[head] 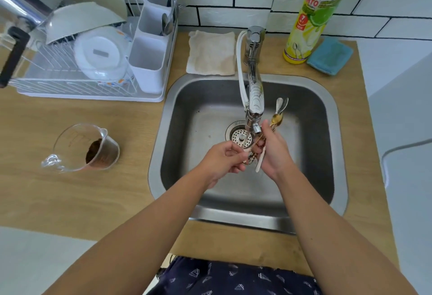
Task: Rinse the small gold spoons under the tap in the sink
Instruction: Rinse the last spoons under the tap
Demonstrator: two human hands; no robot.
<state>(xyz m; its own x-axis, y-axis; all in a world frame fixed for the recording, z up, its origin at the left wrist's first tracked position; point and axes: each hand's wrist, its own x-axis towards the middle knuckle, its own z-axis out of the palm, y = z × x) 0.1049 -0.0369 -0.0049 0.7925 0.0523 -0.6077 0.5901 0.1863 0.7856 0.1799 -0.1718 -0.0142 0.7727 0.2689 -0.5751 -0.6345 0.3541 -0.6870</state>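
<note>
Two hands meet over the sink, just below the tap. The right hand grips a bundle of spoons, one gold bowl and two silvery ones showing; the left hand pinches the bundle's handle ends.

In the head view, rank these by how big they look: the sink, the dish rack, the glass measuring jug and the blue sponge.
1. Sink and dish rack: too close to call; wide-angle distortion.
2. Glass measuring jug.
3. Blue sponge.
</note>
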